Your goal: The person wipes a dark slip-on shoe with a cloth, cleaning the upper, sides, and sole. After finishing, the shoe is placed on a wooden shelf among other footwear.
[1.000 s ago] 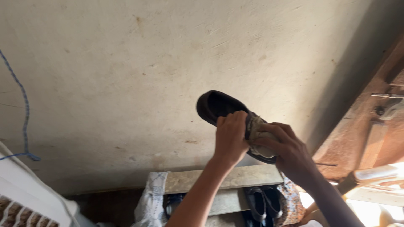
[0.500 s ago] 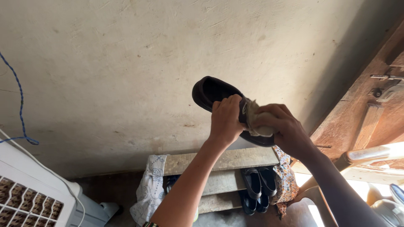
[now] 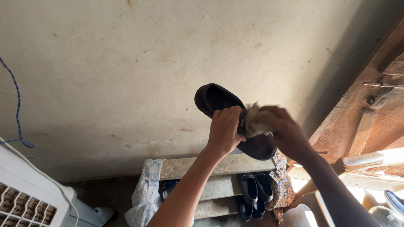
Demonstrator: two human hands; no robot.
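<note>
My left hand [image 3: 224, 130] grips a dark brown shoe [image 3: 219, 101] by its side and holds it up in front of a pale wall, sole side away. My right hand [image 3: 283, 131] presses a small light cloth [image 3: 253, 124] against the shoe's upper; that hand is blurred with motion. The shoe's toe end points down to the right, partly hidden behind both hands.
Below stands a wooden shoe rack [image 3: 219, 166] with black shoes [image 3: 254, 189] on its shelves and patterned cloths [image 3: 145, 195] draped at both ends. A white cooler [image 3: 29, 201] sits at lower left, a wooden door [image 3: 370, 109] at right, a blue cord [image 3: 17, 105] on the wall.
The shoe and both hands have shifted slightly left and lower in view. My right hand has moved along the shoe with the cloth and is now blurred.
</note>
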